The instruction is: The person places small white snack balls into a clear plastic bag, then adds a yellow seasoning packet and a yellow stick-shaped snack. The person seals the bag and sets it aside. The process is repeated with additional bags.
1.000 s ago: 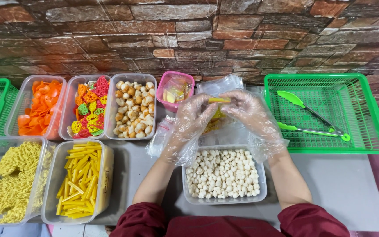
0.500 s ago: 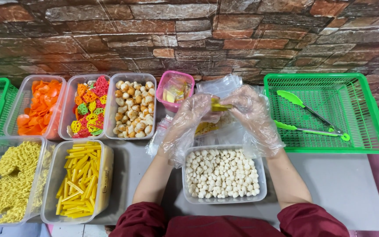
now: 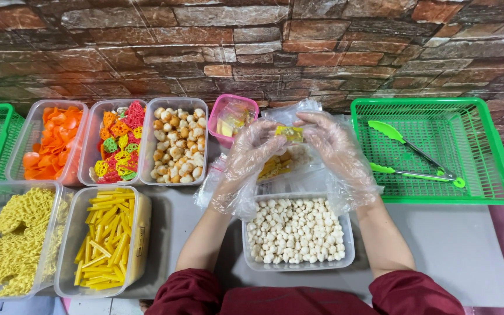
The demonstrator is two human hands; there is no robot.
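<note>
Both gloved hands up over tub of white puffs (image 3: 294,233). Left hand (image 3: 251,153) and right hand (image 3: 333,146) pinched small yellow sachet (image 3: 290,133) above clear snack bag (image 3: 284,163). Judgement: keep bag mouth wide, drop sachet centred, avoid crushing contents.

— What do you see behind your work?
— A wall (image 3: 252,41) of rough brick-and-stone pattern, reddish-brown and grey, evenly lit.
— And under it?
— You face a grey surface (image 3: 456,245), pink at its right edge.
</note>
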